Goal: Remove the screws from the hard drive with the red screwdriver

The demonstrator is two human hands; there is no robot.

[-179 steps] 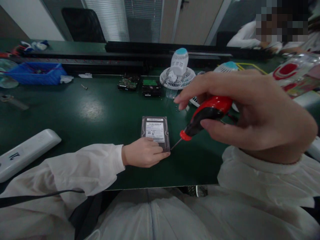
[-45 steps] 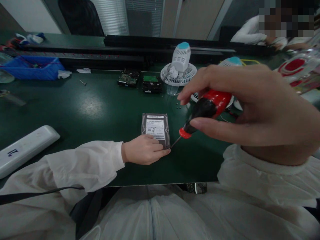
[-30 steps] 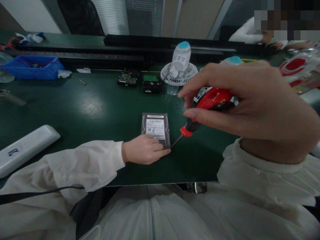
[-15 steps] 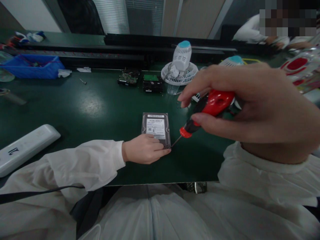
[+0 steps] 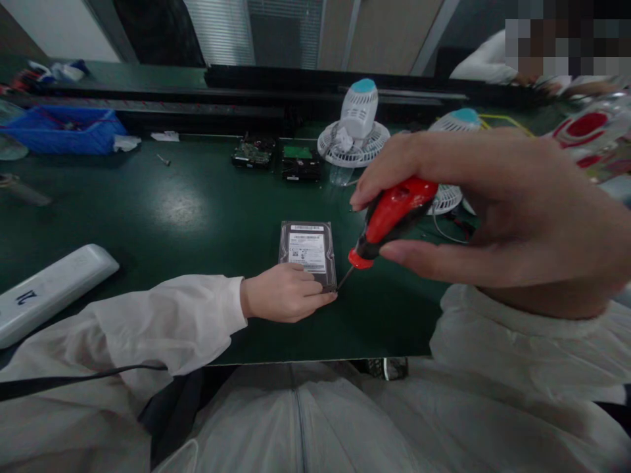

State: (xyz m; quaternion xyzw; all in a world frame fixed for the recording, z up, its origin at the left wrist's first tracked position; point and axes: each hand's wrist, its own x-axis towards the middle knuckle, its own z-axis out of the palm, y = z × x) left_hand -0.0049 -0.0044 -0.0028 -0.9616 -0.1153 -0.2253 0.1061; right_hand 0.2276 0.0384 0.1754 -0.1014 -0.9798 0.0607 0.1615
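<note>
Looks like the screw-turning step: a fastener at the near right corner of the drive seems to be what's being worked on.

The right hand (image 5: 513,217) is seen huge and close to the camera, curled around a red-and-black-handled screwdriver (image 5: 394,210), with the handle pinched between thumb and forefinger. The thin shaft is angled down and left, and its tip is placed right at that corner. The left hand (image 5: 283,299), in a white sleeve, is laid over the near end of a grey metal hard drive with a white label (image 5: 306,249). Its fingers are pressed together and the drive is pinned flat. The drive is found mid-table, just ahead of the body.

For the next move, the tip probably needs to be kept seated square in the screw head and the drive held steady. Whether the screw is loose can't be told, it's way too small.

All of it is set on a dark green matte workbench (image 5: 187,210). A long white plastic bar (image 5: 49,289) is parked at the left edge and a blue plastic bin (image 5: 64,128) at the far left. A white desk fan with a teal cap (image 5: 357,125) is seen at the back, near two bare circuit boards (image 5: 254,152). Window blinds (image 5: 221,33) are visible behind, and a co-worker's white sleeve (image 5: 486,62) at the top right.
</note>
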